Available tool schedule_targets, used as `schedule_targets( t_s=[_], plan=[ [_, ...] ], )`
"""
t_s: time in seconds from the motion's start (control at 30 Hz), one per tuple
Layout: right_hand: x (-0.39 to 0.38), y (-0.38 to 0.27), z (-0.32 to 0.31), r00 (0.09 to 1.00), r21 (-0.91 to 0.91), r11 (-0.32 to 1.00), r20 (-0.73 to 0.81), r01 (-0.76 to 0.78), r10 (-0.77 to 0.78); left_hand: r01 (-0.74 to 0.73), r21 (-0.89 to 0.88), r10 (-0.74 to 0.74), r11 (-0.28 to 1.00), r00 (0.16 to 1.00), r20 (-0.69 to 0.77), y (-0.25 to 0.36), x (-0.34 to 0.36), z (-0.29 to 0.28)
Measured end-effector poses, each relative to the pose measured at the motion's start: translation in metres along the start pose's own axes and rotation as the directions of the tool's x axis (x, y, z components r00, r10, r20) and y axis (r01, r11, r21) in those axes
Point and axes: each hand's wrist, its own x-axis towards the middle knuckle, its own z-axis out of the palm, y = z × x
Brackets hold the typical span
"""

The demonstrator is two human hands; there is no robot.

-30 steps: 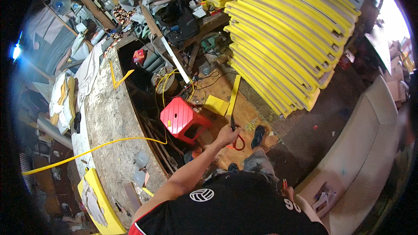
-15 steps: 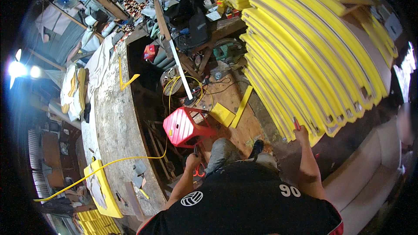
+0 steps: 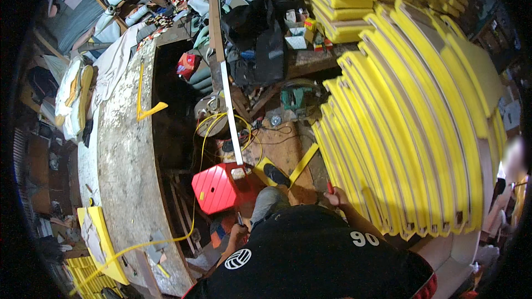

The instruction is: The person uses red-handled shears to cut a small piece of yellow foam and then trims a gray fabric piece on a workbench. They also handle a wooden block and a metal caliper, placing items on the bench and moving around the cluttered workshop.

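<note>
My left hand (image 3: pixel 239 232), low beside the red plastic stool (image 3: pixel 213 185), is closed around what look like scissors, their dark end pointing up. My right hand (image 3: pixel 339 198) grips a slim red-handled tool I cannot identify exactly, near the lower left edge of a big stack of yellow foam-covered panels (image 3: pixel 404 122). Under and beside my shoe lie yellow foam pieces (image 3: pixel 305 160) on a worn board floor. A long pale strip (image 3: pixel 230 111) runs toward the stool.
A weathered bench (image 3: pixel 124 182) on the left bears angled yellow offcuts. Coiled yellow hose (image 3: pixel 208 124), cables and a green machine (image 3: pixel 291 99) lie ahead, with fabric piles and small boxes (image 3: pixel 296 37) behind. Another yellow stack (image 3: pixel 332 0) stands at the back, a pale sofa-like piece at right.
I have stepped forward toward the panels, one foot now on the yellow pieces. My right hand has risen from my side with the red tool; my left has dropped back with the scissors.
</note>
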Motion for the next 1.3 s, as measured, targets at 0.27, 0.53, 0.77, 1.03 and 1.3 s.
schedule_targets(
  t_s=[0.27,0.53,0.77,1.03,1.3],
  plan=[
    [0.165,-0.162,-0.036,0.944,-0.143,0.99,-0.326,-0.001,-0.046,0.023,-0.312,-0.09,0.95,0.975,-0.203,0.122,0.112,-0.139],
    [0.324,-0.356,-0.12,0.885,0.221,0.941,-0.446,0.255,-0.135,0.002,-0.44,-0.167,0.898,0.927,-0.335,0.206,0.13,-0.181],
    [0.44,-0.536,-0.184,0.91,0.587,0.731,-0.401,0.347,-0.11,0.236,-0.149,-0.273,0.96,0.908,-0.318,0.158,0.093,-0.103],
    [0.618,-0.634,-0.223,0.589,-0.205,0.816,-0.6,0.541,-0.541,0.303,-0.206,-0.354,0.931,0.887,-0.296,0.252,0.099,-0.118],
    [0.676,-0.683,-0.25,0.628,-0.76,0.585,-0.314,0.283,-0.712,0.284,-0.397,-0.419,0.873,0.852,-0.313,0.429,0.113,-0.183]
  ],
)
